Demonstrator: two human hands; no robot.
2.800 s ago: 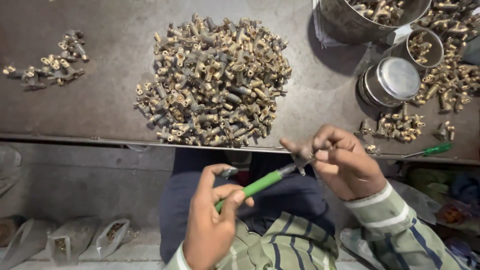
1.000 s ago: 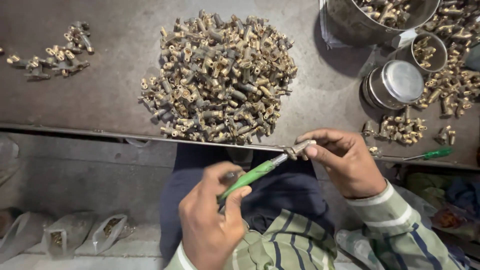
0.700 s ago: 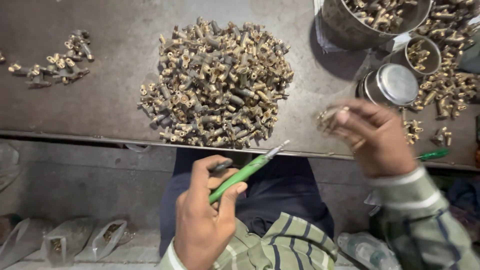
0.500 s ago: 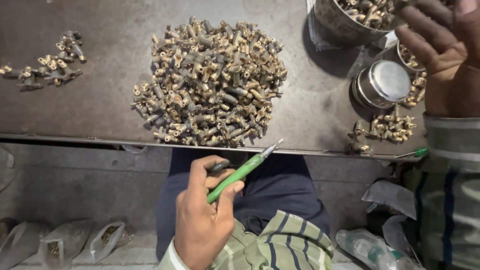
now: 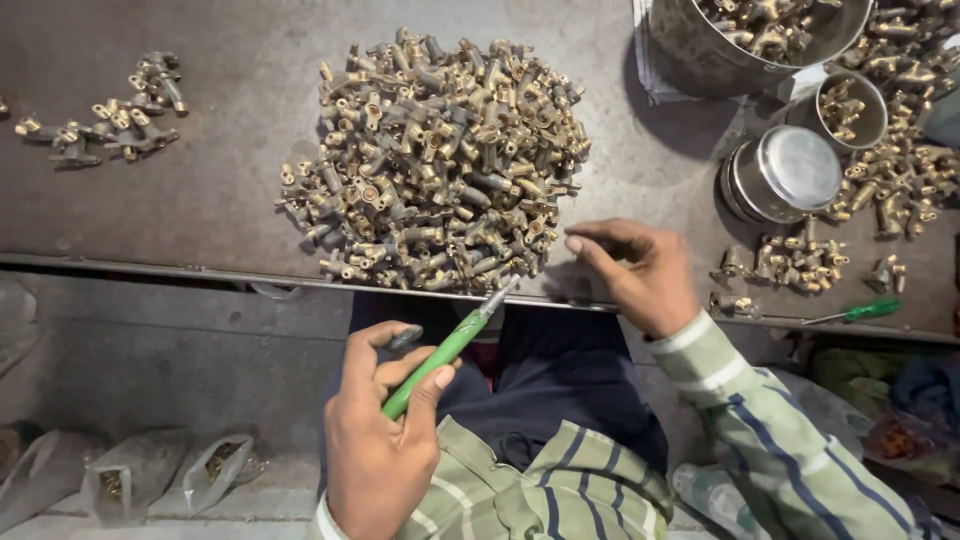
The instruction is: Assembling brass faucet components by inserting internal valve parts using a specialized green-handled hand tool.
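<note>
- Left hand (image 5: 375,455) closed around a green-handled screwdriver (image 5: 445,352), tip pointing up toward the table edge (image 5: 200,268).
- Right hand (image 5: 640,275) over the table edge, fingers loosely open and empty, just beside the big pile of brass fittings (image 5: 440,165).
- Steel tin (image 5: 785,172) and second green screwdriver (image 5: 845,312) lying to the right.
- Small cluster of fittings (image 5: 110,125) far left.

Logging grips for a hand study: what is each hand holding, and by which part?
The left hand holds a green tool by its handle, tip free. The right hand holds nothing, fingers reaching toward the fittings pile.
</note>
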